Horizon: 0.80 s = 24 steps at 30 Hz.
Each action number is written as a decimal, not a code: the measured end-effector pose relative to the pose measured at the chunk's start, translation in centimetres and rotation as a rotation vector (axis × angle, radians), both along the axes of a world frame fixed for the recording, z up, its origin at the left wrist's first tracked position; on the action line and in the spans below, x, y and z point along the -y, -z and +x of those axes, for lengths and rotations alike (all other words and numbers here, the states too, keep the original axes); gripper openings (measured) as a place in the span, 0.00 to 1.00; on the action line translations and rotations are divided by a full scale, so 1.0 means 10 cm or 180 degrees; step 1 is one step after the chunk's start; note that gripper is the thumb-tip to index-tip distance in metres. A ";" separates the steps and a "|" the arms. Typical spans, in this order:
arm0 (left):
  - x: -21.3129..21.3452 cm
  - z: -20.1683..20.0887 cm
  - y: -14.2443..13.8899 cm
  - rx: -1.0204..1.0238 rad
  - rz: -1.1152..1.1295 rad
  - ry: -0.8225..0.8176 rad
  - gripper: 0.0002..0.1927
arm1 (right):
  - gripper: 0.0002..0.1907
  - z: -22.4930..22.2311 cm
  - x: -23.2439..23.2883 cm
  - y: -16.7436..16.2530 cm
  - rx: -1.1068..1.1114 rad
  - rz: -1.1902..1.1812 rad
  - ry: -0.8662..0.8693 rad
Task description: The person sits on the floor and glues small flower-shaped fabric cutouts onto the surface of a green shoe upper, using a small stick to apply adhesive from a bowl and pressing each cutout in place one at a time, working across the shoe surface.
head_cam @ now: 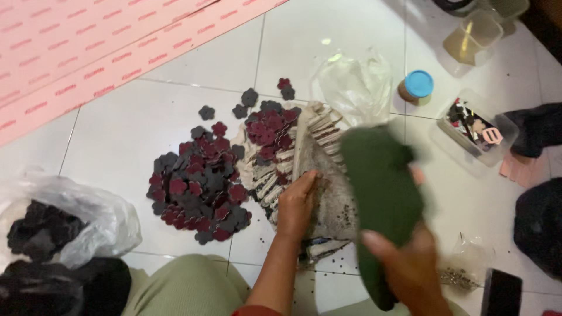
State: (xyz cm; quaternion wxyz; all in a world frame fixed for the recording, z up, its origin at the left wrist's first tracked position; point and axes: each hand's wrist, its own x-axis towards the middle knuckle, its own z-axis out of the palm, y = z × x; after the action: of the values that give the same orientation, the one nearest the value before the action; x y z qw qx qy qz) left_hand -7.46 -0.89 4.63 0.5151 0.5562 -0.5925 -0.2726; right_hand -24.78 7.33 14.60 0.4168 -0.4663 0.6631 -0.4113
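Note:
My left hand point(297, 205) presses down on a frayed woven mat point(328, 175) that lies on the white tiled floor. My right hand point(410, 269) grips the lower end of a dark green piece of felt-like material point(380, 181), which is blurred and held over the mat's right side. A heap of dark grey and maroon flower-shaped cutouts point(199, 187) lies just left of the mat, and more maroon cutouts point(270, 131) rest on the mat's far end.
A clear plastic bag with dark pieces point(58, 219) sits at the left. A crumpled clear bag point(354, 88), a blue-lidded jar point(417, 88), a clear box of small items point(477, 131) and a pink sheet point(88, 52) surround the area. My knee point(187, 287) is below.

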 end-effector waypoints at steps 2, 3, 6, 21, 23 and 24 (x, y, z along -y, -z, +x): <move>-0.01 0.00 0.00 -0.0115 -0.0021 0.0014 0.19 | 0.44 -0.04 -0.03 -0.24 0.0682 -0.1183 0.0555; -0.02 -0.01 -0.01 -0.0174 -0.0032 0.0039 0.20 | 0.39 -0.06 0.00 -0.29 0.1229 -0.1122 0.0673; -0.02 -0.01 -0.04 -0.0170 0.0188 0.0033 0.18 | 0.36 -0.06 0.13 -0.17 0.1303 -0.1148 0.0398; -0.04 -0.03 0.01 -0.0008 0.0076 0.0018 0.19 | 0.40 -0.03 -0.03 0.24 -0.0814 -0.0571 -0.0251; -0.03 -0.02 0.02 -0.0001 0.0068 -0.0025 0.17 | 0.44 0.05 0.02 0.52 -0.0860 -0.0706 -0.0407; -0.02 -0.02 0.02 -0.0004 0.0063 -0.0032 0.16 | 0.46 0.08 0.03 0.61 -0.0890 -0.0773 -0.0470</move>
State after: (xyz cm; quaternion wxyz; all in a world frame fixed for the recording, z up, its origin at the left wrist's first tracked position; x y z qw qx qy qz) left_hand -7.69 -0.68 4.40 0.5112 0.5641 -0.5866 -0.2762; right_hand -23.98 7.02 8.50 0.2904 -0.6131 0.6240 -0.3878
